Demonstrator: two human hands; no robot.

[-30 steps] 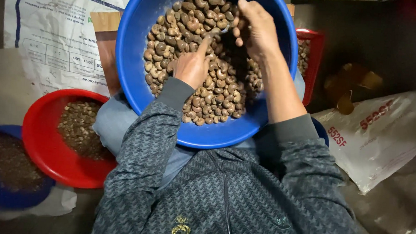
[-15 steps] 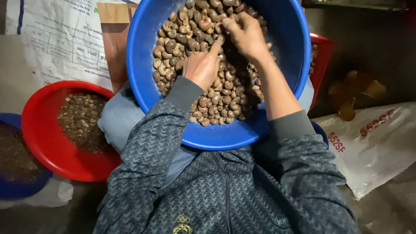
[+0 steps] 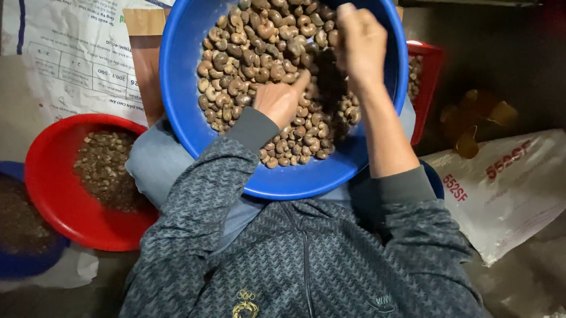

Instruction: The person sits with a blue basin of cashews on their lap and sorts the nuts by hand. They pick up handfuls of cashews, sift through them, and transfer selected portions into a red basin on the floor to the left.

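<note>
Sorting: both hands are in a blue bowl [image 3: 190, 112] of brown, curved nuts [image 3: 249, 51] that rests on the person's lap.
Left hand: the left hand [image 3: 279, 101] lies on the nuts near the middle of the bowl, palm down, forefinger stretched toward 1 o'clock; whether it grips a nut I cannot tell.
Right hand: the right hand [image 3: 361, 42] is at 2 o'clock in the bowl, fingers bunched and pointing down onto the nuts; what they pinch is hidden.
Hands: apart, the right 1 higher in the view, with dark nuts between them.
Nuts: heaped from 12 o'clock down to 5 o'clock of the bowl; the rim at 9 o'clock is bare.
Red bowl: a red bowl [image 3: 56, 189] at 8 o'clock holds a smaller pile of nuts.
Blue tub: a second blue tub [image 3: 3, 262] touches the red bowl's left edge.
Red basket: a red basket [image 3: 426, 89] sits at 3 o'clock behind the bowl.
White sack: a white sack [image 3: 514, 192] lies at 4 o'clock.
</note>
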